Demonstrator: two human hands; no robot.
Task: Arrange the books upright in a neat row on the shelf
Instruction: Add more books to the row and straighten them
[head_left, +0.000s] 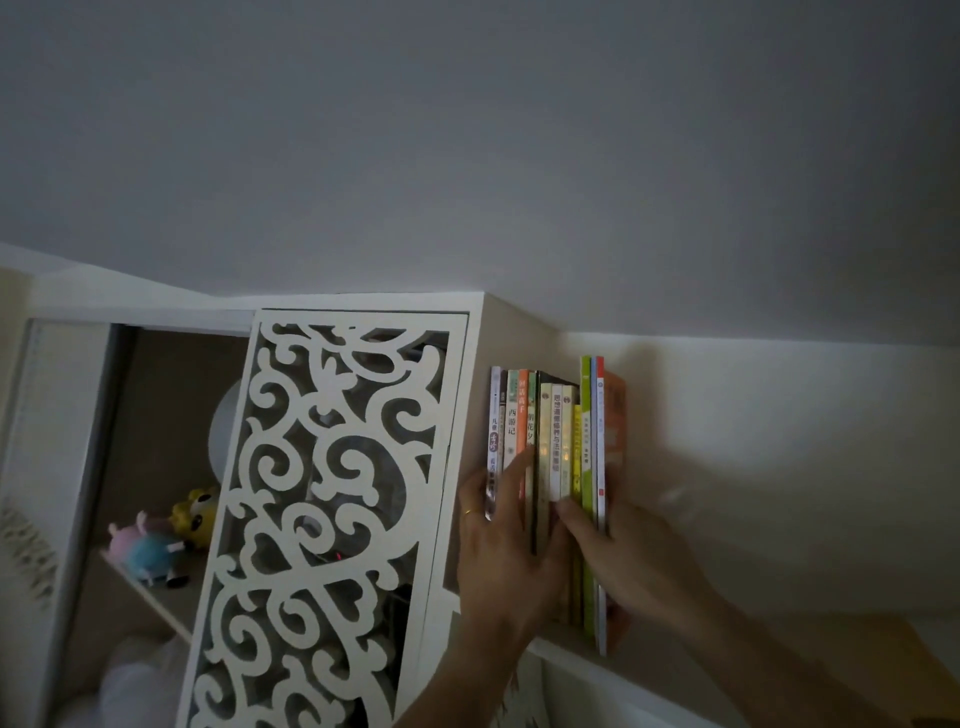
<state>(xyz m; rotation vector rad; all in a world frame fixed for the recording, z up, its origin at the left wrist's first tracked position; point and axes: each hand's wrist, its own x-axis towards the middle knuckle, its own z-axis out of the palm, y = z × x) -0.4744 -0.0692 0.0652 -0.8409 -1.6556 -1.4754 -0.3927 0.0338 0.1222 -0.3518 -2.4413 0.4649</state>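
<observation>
A row of several upright books (550, 431) stands on the white shelf (561, 649), against the cabinet's side panel. My left hand (498, 545) lies with straight fingers against the spines of the left books (511, 415), its index finger pointing up along them. My right hand (639, 566) holds the tall thin green and blue-white books (592, 415) at the right end. Its fingers are on their left and its palm on their right, over an orange book (615, 415). The lower parts of several spines are hidden by my hands.
A white cabinet (498, 332) with a fretwork door (332, 493) stands open at the left. Plush toys (161, 540) sit on its inner shelf. The shelf runs on to the right along a bare wall, with a wooden surface (893, 660) at the lower right.
</observation>
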